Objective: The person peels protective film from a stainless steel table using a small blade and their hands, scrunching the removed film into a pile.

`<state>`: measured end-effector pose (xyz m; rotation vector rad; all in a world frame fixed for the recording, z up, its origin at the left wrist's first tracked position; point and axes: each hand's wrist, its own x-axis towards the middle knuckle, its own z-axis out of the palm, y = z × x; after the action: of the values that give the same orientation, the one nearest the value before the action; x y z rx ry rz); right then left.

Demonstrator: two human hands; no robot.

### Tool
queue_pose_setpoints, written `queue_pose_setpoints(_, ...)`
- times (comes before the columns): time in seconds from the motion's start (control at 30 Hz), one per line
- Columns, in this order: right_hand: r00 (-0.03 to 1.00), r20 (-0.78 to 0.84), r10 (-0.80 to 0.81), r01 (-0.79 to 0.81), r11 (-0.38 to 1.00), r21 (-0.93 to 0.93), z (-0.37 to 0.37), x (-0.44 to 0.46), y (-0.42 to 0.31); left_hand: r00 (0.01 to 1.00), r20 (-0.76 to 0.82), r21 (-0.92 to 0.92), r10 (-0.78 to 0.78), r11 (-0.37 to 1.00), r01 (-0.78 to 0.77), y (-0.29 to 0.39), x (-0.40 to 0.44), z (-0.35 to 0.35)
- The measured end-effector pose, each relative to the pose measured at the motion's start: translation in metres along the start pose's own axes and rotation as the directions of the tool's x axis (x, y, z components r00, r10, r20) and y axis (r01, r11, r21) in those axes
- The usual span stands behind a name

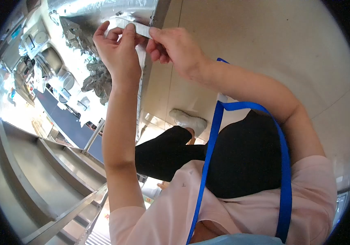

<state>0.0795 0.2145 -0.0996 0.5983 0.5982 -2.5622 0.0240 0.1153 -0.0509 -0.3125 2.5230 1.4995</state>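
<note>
Between both hands I hold a small flat whitish strip (142,30), tilted slightly down to the right, over the edge of a shiny metal work surface (105,9). My left hand (120,53) pinches its middle, the thumb lying on its face and the other fingers partly curled. At its right end, the thumb and fingers of my right hand (179,49) grip it. Crumpled grey plastic (97,77) lies on the bright surface just left of my left wrist. I cannot make out what the strip is exactly.
A metal rack (40,175) with ridged shelves stands at lower left. Beyond it are a dark blue panel (63,116) and clear plastic containers (40,38). Below my arms are a tiled floor (244,36) and a light shoe (187,120). A blue strap (213,151) hangs over my front.
</note>
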Motion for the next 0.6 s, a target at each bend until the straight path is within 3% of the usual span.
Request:
queue_pose_setpoints(0.1,0.996,0.003,0.088,-0.087,0.994,-0.069,-0.0020,-0.0084,0.0012,1.000,-0.021,0.069,-0.010,0.998,0.011,-0.0007,-0.0106,-0.0041)
queue_pose_setpoints(0.2,0.997,0.027,0.077,-0.077,0.997,0.011,-0.0037,-0.0028,0.0061,1.000,-0.016,0.064,-0.018,0.998,0.019,-0.0007,-0.0108,-0.0014)
queue_pose_setpoints(0.5,0.999,0.032,0.026,-0.024,0.998,-0.061,-0.0046,-0.0010,0.0078,0.999,-0.036,0.032,0.013,0.999,-0.012,-0.0041,-0.0112,-0.0030)
queue_pose_setpoints(0.6,0.996,0.042,0.073,-0.072,0.997,-0.031,-0.0032,-0.0008,0.0062,0.999,-0.050,0.050,0.020,0.999,-0.017,-0.0021,-0.0061,0.0012)
